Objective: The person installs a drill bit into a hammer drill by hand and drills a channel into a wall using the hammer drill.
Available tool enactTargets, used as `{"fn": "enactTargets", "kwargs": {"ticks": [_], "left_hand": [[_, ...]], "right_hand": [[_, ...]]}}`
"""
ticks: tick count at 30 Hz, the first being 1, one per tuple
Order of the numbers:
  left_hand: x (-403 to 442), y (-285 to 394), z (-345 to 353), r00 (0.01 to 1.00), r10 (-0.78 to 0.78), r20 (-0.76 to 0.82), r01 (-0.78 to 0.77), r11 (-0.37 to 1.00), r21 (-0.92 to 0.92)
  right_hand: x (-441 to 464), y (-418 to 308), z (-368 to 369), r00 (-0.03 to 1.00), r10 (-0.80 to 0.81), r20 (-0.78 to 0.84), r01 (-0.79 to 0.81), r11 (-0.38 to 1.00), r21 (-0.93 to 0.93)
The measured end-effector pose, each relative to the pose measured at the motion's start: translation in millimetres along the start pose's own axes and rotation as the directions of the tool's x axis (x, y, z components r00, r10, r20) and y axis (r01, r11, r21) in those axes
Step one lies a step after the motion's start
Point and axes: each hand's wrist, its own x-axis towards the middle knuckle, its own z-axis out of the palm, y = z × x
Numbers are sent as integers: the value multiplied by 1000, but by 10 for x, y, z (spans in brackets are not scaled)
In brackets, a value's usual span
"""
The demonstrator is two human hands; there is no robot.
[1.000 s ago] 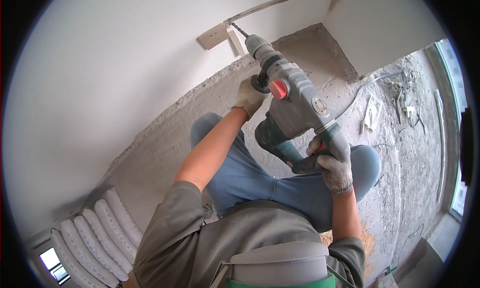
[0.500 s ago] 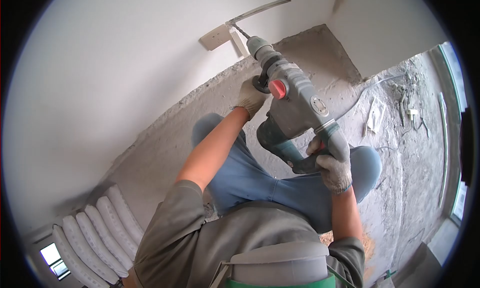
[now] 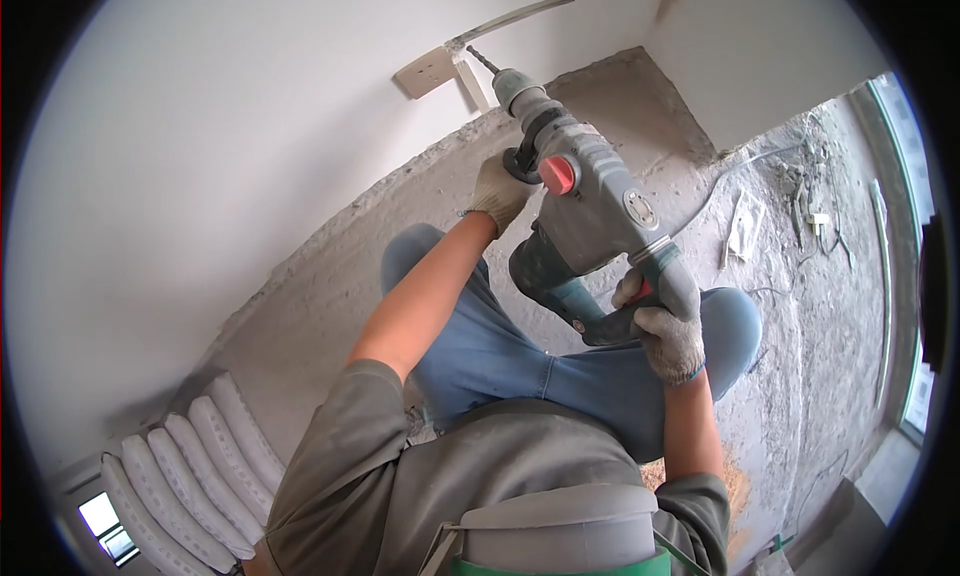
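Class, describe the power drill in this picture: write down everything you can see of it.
The drill has a scuffed, dusty, grey plastic-looking body with dark green sections, a round red knob and a spiral metal bit. It slants above the person's legs, bit towards the wall, near the socket plate; whether the tip touches is unclear. The gloved left hand grips its side handle, the gloved right hand its rear handle.
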Motion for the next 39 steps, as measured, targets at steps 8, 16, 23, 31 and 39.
{"fn": "enactTargets", "kwargs": {"ticks": [8, 16, 23, 31, 39], "left_hand": [[122, -99, -35, 996, 83, -37, -76, 982, 174], [31, 50, -59, 999, 40, -24, -40, 999, 8], [54, -119, 97, 995, 86, 45, -85, 996, -33], [39, 25, 37, 998, 69, -6, -68, 992, 103], [174, -109, -46, 995, 84, -48, -78, 991, 112]], "right_hand": [[97, 131, -16, 999, -39, 20, 38, 998, 40], [118, 90, -80, 1000, 22, 21, -20, 998, -62], [-42, 79, -128, 1000, -5, 11, 6, 996, -94], [-21, -8, -20, 1000, -1, -7, 1, 1000, -22], [145, 81, 12, 1000, 14, 2, -14, 998, 59]]}}
